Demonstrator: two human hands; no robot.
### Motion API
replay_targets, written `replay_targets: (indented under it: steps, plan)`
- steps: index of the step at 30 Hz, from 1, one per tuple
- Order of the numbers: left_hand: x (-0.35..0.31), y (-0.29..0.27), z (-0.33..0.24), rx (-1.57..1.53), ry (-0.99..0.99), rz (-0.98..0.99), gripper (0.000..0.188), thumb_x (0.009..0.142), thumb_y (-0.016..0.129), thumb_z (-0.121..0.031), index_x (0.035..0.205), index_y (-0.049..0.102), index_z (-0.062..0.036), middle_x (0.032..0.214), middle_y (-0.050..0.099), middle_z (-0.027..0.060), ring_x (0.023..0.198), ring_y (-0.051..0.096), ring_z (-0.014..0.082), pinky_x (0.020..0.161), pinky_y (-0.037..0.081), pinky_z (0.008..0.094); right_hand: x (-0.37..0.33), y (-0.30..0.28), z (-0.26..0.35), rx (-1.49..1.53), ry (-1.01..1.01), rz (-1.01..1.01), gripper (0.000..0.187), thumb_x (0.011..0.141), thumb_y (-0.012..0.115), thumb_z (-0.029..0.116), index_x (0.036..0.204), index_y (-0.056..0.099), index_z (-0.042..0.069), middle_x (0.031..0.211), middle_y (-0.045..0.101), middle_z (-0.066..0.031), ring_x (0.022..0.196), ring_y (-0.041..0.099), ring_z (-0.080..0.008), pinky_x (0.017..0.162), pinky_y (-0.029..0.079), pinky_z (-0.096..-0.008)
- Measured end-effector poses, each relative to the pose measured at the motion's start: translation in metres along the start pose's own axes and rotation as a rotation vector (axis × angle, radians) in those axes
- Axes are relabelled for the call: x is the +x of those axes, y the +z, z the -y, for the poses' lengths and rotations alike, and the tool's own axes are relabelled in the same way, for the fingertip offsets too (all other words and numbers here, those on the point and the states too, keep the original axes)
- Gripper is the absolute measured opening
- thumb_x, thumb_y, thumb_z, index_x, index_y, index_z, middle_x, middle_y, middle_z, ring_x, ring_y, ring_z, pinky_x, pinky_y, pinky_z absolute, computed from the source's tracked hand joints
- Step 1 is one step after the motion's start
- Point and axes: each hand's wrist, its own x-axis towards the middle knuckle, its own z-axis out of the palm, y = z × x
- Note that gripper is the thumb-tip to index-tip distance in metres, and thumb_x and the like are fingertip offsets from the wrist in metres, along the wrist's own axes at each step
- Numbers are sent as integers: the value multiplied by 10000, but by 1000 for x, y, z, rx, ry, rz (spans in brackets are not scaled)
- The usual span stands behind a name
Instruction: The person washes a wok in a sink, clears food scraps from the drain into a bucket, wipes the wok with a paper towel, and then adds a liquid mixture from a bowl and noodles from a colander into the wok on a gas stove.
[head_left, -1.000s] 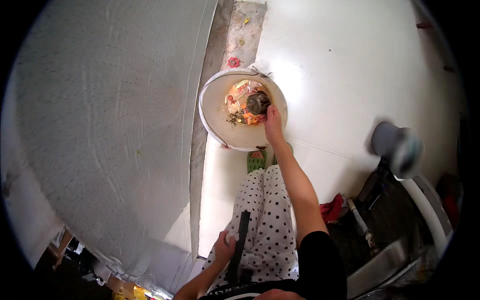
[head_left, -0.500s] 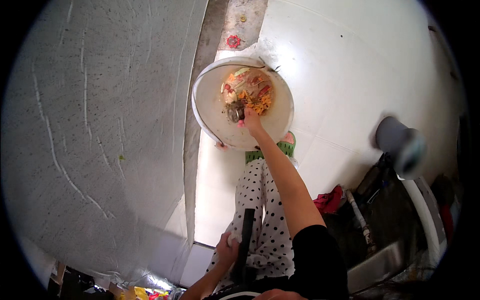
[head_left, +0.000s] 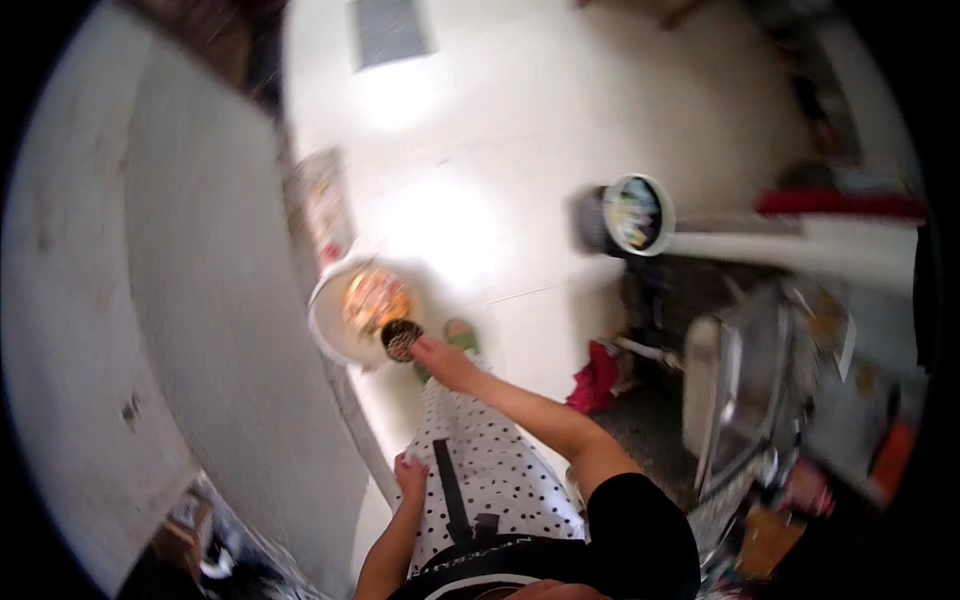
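My right hand [head_left: 448, 364] is closed on a small round sink strainer [head_left: 402, 342], dark at the rim with a speckled inside. It is above the near right edge of a white bucket [head_left: 332, 325], tilted so its round mouth shows. Inside the bucket lie orange and reddish food scraps [head_left: 377, 298]. Low against my polka-dot trousers [head_left: 480, 450], my left hand [head_left: 411, 477] has its fingers curled in; what they grip, perhaps a fold of the fabric, is too blurred to tell.
A grey wall [head_left: 230, 250] rises close on the left. To the right stands a grey bin [head_left: 593, 222] with a white-rimmed top, beside a long white pipe [head_left: 745, 246]. Nearer are a red cloth [head_left: 597, 378] and a steel sink basin [head_left: 750, 370]. My green sandals [head_left: 460, 337] are by the bucket.
My right hand has lifted the strainer from inside the bucket toward its near right edge. The view has swung right, bringing the bin and sink further in. My left hand stays by my trousers.
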Motion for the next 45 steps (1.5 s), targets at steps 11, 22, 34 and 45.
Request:
replay_targets:
  steps: [11, 22, 34, 45]
  plan:
    - [30, 39, -112, 145, 69, 377, 195, 785, 466, -74, 980, 447, -75, 795, 492, 68, 609, 534, 182, 516, 504, 300, -272, -276, 32, -100, 652, -1177, 172, 796, 506, 107, 928, 513, -3, 914, 539, -186, 848, 535, -335, 706, 433, -368]
    - [-82, 245, -185, 368, 120, 482, 166, 787, 467, -52, 953, 474, -50, 830, 536, 81, 682, 560, 199, 583, 525, 316, -510, -262, -227, 139, 1298, -1225, 150, 721, 423, 15, 867, 460, 19, 815, 559, -244, 820, 524, -427, 712, 421, -442]
    - [-161, 509, -240, 442, 263, 773, 259, 807, 446, -22, 1052, 405, 51, 923, 530, 161, 755, 573, 245, 654, 539, 328, -530, -235, -228, 440, 1308, -949, 401, 764, 497, 183, 1112, 472, -16, 980, 557, -244, 930, 539, -360, 789, 436, -383]
    - [-130, 579, -252, 976, 417, 991, 211, 842, 441, -177, 978, 518, -36, 846, 508, 77, 716, 555, 215, 598, 530, 353, -563, -237, -86, 533, 1310, -1618, 359, 795, 482, 120, 1139, 472, 16, 873, 589, -127, 748, 565, -175, 666, 444, -257]
